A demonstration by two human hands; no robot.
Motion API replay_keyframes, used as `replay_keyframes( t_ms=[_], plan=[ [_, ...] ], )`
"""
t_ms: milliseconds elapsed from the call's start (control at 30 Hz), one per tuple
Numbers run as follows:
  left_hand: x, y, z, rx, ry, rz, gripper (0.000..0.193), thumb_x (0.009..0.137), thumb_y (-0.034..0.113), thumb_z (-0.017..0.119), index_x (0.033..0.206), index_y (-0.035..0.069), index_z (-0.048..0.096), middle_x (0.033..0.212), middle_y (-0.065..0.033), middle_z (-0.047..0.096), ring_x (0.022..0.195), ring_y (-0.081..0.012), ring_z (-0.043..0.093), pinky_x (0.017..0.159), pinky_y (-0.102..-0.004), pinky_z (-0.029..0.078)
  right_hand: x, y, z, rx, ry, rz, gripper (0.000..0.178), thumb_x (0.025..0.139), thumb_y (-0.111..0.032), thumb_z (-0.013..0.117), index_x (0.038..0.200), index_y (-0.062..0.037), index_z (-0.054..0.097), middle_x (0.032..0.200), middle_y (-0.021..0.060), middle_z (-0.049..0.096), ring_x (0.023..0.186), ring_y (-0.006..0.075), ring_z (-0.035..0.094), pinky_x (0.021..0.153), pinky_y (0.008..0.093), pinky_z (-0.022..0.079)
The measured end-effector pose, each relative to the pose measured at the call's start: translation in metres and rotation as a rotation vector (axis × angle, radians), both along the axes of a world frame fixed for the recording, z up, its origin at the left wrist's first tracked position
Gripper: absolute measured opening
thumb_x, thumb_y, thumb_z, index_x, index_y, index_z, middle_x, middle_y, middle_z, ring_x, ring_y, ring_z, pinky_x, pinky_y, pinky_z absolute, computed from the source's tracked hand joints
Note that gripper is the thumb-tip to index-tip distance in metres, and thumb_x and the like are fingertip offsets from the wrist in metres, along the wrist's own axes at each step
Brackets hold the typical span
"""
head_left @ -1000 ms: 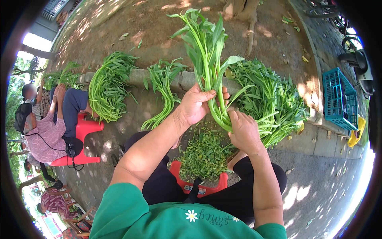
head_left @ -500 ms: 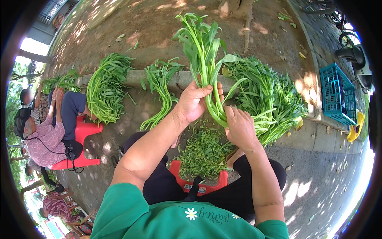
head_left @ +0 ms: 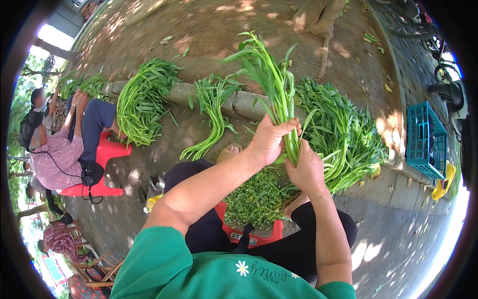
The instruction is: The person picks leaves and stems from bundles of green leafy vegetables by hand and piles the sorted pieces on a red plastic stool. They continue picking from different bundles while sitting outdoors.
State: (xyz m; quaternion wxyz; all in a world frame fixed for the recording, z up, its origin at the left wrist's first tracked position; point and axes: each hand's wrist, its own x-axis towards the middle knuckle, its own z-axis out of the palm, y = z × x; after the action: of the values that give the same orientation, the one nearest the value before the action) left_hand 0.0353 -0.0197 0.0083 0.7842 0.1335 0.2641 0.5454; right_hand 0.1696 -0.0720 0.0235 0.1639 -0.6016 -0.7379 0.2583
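A bunch of water spinach (head_left: 276,82) stands tilted in front of me, leaves pointing away, thick green stems toward me. My left hand (head_left: 271,138) is closed round its stems, with the thumb across them. Lower down, my right hand (head_left: 306,169) grips the stem ends. Close by on the right lies a large heap of water spinach (head_left: 343,129), leaves away from me. A smaller bunch (head_left: 213,109) leans on the stone kerb to the left. Between my legs is a pile of plucked leaves and stem bits (head_left: 256,197).
A larger bundle (head_left: 144,102) rests on the kerb (head_left: 186,94) at the left, near a person (head_left: 59,154) on a red stool (head_left: 107,159). A teal crate (head_left: 425,142) and a yellow thing (head_left: 443,182) stand at the right. Another red stool (head_left: 271,230) is under me.
Both hands and the bunch have shifted down toward me and slightly right. The bunch's stems now look straighter and more gathered. My view has turned slightly.
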Motion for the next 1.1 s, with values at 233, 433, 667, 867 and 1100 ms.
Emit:
replay_keyframes(
  t_ms=[233, 433, 667, 867, 1100],
  plan=[
    [-0.006, 0.005, 0.021, 0.14, 0.119, -0.111, 0.053, 0.085, 0.008, 0.064, 0.131, 0.008, 0.037, 0.105, -0.0061, 0.058, 0.095, -0.0191, 0.058, 0.086, -0.0332, 0.049, 0.002, 0.005, -0.005, 0.024, 0.432, -0.183, 0.026, 0.08, -0.013, 0.062, 0.099, 0.0008, 0.049, 0.072, 0.0181, 0.059, 0.064, 0.035, 0.06, 0.06, 0.0415, 0.047],
    [-0.022, 0.012, 0.02, 0.079, 0.391, -0.144, 0.037, 0.089, 0.016, 0.06, 0.123, 0.007, 0.05, 0.104, -0.0057, 0.061, 0.093, -0.0168, 0.06, 0.079, -0.0312, 0.051, 0.006, 0.008, 0.011, -0.276, 1.042, -0.33, 0.017, 0.085, -0.01, 0.062, 0.099, -0.001, 0.056, 0.076, 0.0035, 0.06, 0.057, 0.01, 0.053, 0.055, 0.0235, 0.045],
    [-0.048, 0.033, 0.024, -0.014, 0.443, 0.007, 0.015, 0.089, 0.016, 0.058, 0.1, 0.007, 0.06, 0.085, -0.0021, 0.063, 0.075, -0.012, 0.061, 0.07, -0.028, 0.053, 0.017, 0.009, 0.01, -0.412, 1.418, -0.367, 0.024, 0.084, -0.018, 0.068, 0.099, -0.0018, 0.056, 0.069, 0.004, 0.055, 0.054, 0.0129, 0.05, 0.053, 0.0285, 0.046],
    [-0.052, 0.035, 0.031, 0.087, 0.628, -0.008, 0.014, 0.088, 0.017, 0.06, 0.098, 0.007, 0.062, 0.083, -0.0009, 0.063, 0.071, -0.0097, 0.059, 0.066, -0.0244, 0.05, 0.023, 0.009, 0.016, -0.461, 1.558, -0.361, 0.029, 0.083, -0.022, 0.069, 0.1, -0.0026, 0.055, 0.063, 0.0013, 0.048, 0.053, 0.0137, 0.045, 0.052, 0.0307, 0.04],
    [-0.06, 0.036, 0.024, 0.455, 1.023, -0.421, 0.021, 0.087, 0.008, 0.057, 0.105, 0.0, 0.062, 0.095, -0.0042, 0.066, 0.083, -0.0096, 0.06, 0.076, -0.0235, 0.048, 0.028, 0.009, 0.016, -0.494, 1.607, -0.315, 0.027, 0.087, -0.023, 0.063, 0.102, -0.0043, 0.052, 0.064, -0.001, 0.043, 0.054, 0.0124, 0.043, 0.054, 0.0293, 0.039]
  ],
)
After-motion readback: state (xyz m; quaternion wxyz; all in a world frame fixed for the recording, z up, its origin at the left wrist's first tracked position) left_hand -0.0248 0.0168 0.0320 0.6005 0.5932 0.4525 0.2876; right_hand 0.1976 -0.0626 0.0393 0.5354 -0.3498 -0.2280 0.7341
